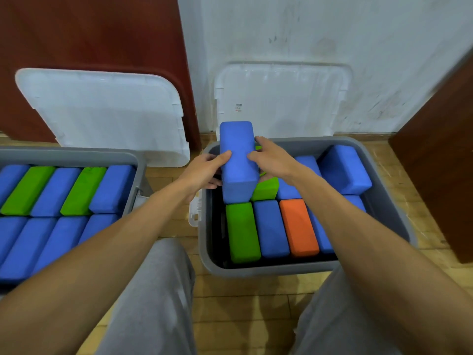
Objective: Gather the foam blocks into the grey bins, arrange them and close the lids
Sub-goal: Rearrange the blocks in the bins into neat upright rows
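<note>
We hold a blue foam block (239, 160) in both hands over the far-left corner of the right grey bin (256, 270).

Our left hand (204, 172) clasps the block's left side, thumb across its top face. Our right hand (273, 160) curls over its right edge. The block's long axis points away from us, far end raised, near end dipping behind the near row that starts with a green block (243, 231). We judge the open slot lies straight below the grip, both hands equally close. A tilted green block (266, 189) sits just right of it, partly hidden, and the slot's floor is covered. The left grey bin (76, 153), packed in rows, is cut off at the frame's edge. Both white lids (102, 108) lean against the wall.
</note>
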The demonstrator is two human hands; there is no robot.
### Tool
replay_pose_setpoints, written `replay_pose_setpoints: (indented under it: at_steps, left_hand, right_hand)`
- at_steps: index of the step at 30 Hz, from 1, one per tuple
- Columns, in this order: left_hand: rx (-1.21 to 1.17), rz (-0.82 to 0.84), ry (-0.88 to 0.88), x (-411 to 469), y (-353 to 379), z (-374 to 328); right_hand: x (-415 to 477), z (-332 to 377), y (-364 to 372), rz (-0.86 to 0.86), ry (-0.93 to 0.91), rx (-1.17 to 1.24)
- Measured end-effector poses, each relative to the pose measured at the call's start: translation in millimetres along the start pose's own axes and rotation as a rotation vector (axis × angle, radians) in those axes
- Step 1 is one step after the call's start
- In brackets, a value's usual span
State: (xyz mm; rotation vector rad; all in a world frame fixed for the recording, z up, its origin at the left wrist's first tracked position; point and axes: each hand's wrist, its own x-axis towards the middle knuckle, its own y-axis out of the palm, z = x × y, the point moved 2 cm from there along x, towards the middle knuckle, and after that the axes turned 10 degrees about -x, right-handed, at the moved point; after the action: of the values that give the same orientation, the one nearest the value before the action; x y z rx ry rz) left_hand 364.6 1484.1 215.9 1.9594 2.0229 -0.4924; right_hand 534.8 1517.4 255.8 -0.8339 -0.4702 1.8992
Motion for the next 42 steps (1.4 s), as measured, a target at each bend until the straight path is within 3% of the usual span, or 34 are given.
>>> replay_pose_setpoints:
  at_steps: [3,5,10,16,22,24,31,36,42]
  left_hand:
    - [0.007,-0.089,0.014,9,1,3]
    - [0.055,-0.147,0.021,17,5,7]
    - [0.157,-0.164,-0.074,32,23,29]
    - [0.113,-0.141,-0.079,51,20,28]
    - [0.689,-0.15,0.371,57,28,28]
    - [0.813,-0.108,0.445,58,33,34]
    - [1.022,0.03,0.458,58,32,42]
    - [1.113,0.136,0.358,72,23,48]
    - [1.419,0.107,0.396,76,32,61]
  right_hand:
    - [6,-9,1,-0.123,0.034,0.117]
    - [12,-14,6,-0.172,0.02,0.04]
    - [20,-34,18,0.036,-0.038,-0.439]
    - [39,-67,9,0.029,-0.065,-0.531]
    - [42,-92,19,0.172,-0.027,-0.672]
    - [45,-92,20,0.185,-0.031,-0.714]
    - [46,-97,35,0.348,-0.015,-0.889]
    - [51,-103,34,0.411,-0.028,-0.905]
    - [52,-105,31,0.419,-0.048,-0.937]
